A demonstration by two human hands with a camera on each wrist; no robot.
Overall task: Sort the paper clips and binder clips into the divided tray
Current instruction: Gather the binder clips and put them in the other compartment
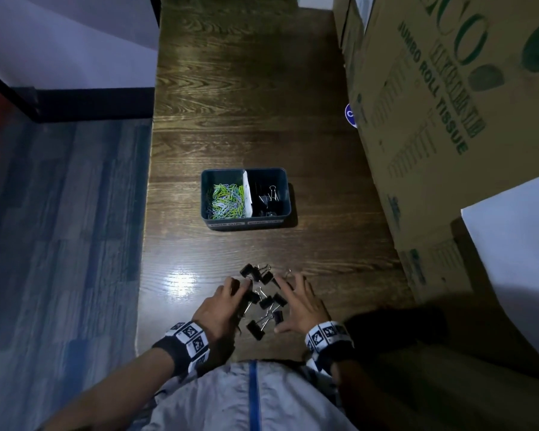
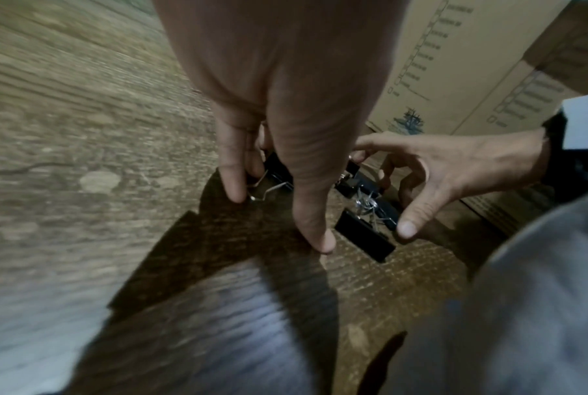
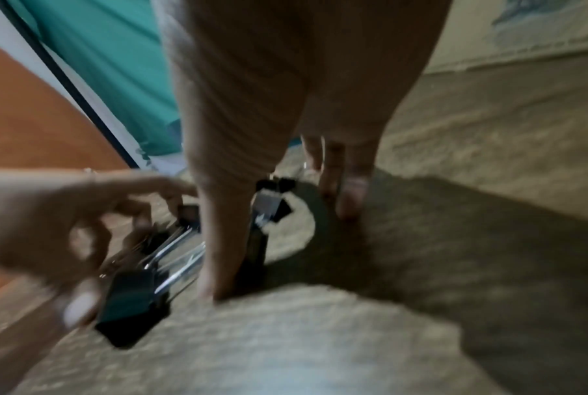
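Both hands, left hand and right hand, spread open, flank loose binder clips; hasty scooping risks scattering tangled handles.

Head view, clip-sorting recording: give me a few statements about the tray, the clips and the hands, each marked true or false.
1. The paper clips lie in the left compartment of the divided tray. True.
2. The tray's right compartment is empty. False: it holds some binder clips.
3. Loose binder clips lie on the table between the left hand and the right hand. True.
4. Loose paper clips remain on the table. False: only binder clips show there.
5. The cardboard boxes stand left of the tray. False: they stand on the right.
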